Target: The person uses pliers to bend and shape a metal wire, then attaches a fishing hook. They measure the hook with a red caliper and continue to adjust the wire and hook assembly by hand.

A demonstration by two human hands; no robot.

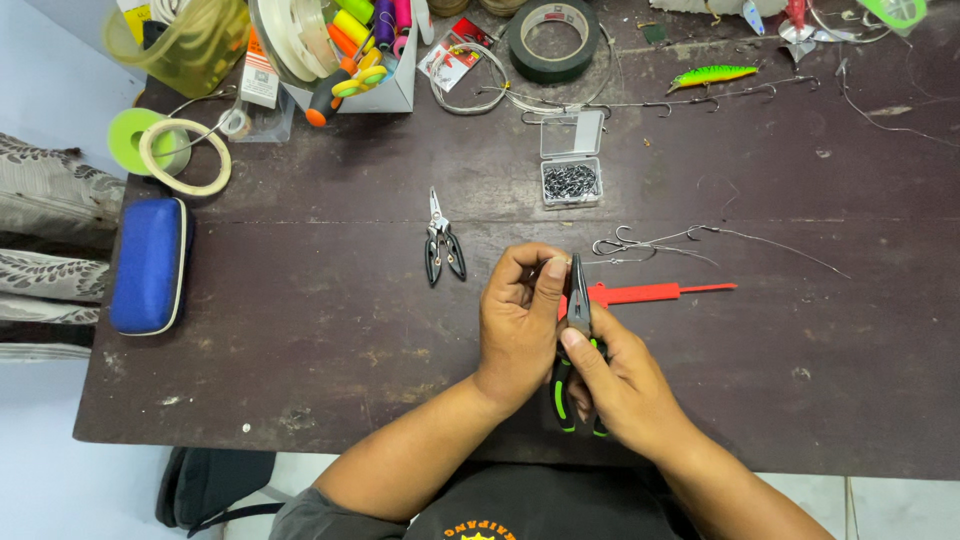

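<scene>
Pliers point away from the person, long axis upright in view.
Right hand grips their handles; left hand pinches at the tip, what it pinches too small to tell; dark wooden table.

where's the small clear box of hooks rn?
In the head view, the small clear box of hooks sits open at upper centre of the table, right of the small black pliers, beyond both hands.

whatever the left hand pinches is too small to tell. pliers handles mostly hidden under right hand. red tool's near end hidden behind hands. items along bench's far edge cut off by frame top.
</scene>
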